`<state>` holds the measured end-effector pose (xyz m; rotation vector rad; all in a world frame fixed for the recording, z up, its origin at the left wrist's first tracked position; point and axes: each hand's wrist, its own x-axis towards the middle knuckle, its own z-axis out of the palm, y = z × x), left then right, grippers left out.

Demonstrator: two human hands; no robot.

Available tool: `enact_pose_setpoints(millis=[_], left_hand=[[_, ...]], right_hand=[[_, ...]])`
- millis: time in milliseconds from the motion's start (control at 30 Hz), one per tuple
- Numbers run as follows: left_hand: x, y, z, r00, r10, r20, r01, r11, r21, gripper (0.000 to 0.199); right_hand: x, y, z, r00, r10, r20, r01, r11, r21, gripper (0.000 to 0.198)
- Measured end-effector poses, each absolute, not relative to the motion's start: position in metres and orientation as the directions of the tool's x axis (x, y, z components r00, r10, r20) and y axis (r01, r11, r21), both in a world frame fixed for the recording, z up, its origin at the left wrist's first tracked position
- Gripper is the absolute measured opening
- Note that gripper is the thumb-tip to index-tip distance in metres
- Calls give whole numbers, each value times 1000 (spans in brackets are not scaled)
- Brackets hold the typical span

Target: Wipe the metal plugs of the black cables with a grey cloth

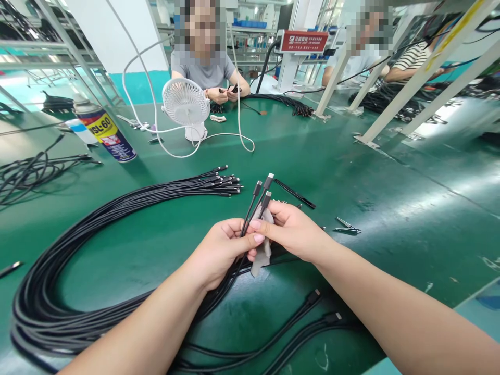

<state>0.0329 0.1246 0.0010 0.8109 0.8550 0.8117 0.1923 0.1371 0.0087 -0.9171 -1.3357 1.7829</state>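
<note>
My left hand (pixel 228 247) is closed round a few black USB cables (pixel 249 212), whose plugs point up and away from me. A pale grey cloth (pixel 262 258) is pinched in my right hand (pixel 291 226), pressed against the cables just below their plugs. Both thumbs meet over the cables, and the fingers behind are partly hidden. A thick looped bundle of black cables (pixel 58 260) curves round on the left, with its plug ends (pixel 226 182) lying beyond my hands. More cable ends (pixel 312 298) lie beneath my right forearm.
A spray can (pixel 107 130) and a white fan (pixel 187 104) with a looping white cord stand at the back left. A black pen-like stick (pixel 295 194) and small metal pieces (pixel 347 226) lie to the right. Across the green table (pixel 390 208) people handle cables; slanting posts (pixel 425 78) rise at right.
</note>
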Motion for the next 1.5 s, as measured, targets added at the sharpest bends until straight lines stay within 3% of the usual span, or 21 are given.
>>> enact_pose_setpoints(millis=[567,700,833,933,1067,1333,1500], left_hand=[[33,124,2,429,856,-288,-299,436,849,37],[34,123,3,358,889,-286,-287,397,872,46],[32,122,3,252,953,-165,-17,175,984,39],[28,121,3,228,973,-41,196,-5,981,32],[26,122,3,258,966,-3,278,-72,958,31],[27,126,0,261,955,-142,-94,172,981,18],[26,128,-6,313,931,-190,-160,249,955,19]], right_hand=[[191,137,11,-425,899,-101,-105,-160,-982,40],[191,138,13,-366,926,-93,-107,-142,-984,45],[194,139,11,-265,960,-95,-53,-113,-992,45],[195,139,11,-249,964,-90,-60,-108,-992,44],[194,140,12,-248,965,-85,-76,-107,-991,44],[195,139,11,-292,951,-97,-23,-108,-994,44],[193,140,11,-333,936,-112,-3,-120,-993,47]])
